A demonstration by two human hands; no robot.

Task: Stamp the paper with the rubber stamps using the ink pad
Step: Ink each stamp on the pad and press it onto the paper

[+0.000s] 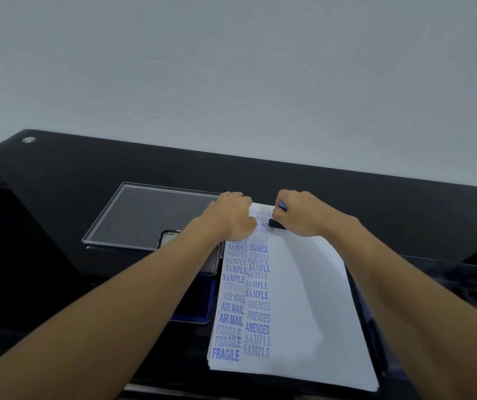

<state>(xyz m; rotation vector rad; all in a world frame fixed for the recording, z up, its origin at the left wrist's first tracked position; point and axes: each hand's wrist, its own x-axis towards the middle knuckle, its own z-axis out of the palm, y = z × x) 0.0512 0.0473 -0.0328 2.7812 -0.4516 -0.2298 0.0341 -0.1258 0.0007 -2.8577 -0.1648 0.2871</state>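
Right, plenty of work is on show already: the top sheet of the paper (306, 298) carries two full columns of blue prints down its left side: FRAGILE, AIR MAIL, SAMPLE, AMENDED, EXPRESS, some crisp and some faint. They run from the near edge all the way up to the hands. The right-hand half of the sheet is bare white, so by my reckoning we're about halfway, with room for as many columns again.

Up at the far end, the right hand (303, 212) has its fingers curled round a small black stamp (276, 223) with a flash of blue at the top. The stamp is down at the paper near the far edge, just right of the second column, so this looks like a fresh print going on. A faint letter or two shows beside it, too small to read.

The left hand (228, 215) rests on the far left corner of the sheet, knuckles up, steadying it. Whether its fingers pinch the edge I can't tell.

The ink pad (202, 297) lies open just left of the paper, partly under the left forearm, handy for the next load. A clear tray (145, 209) sits beyond it on the black table (87, 168).
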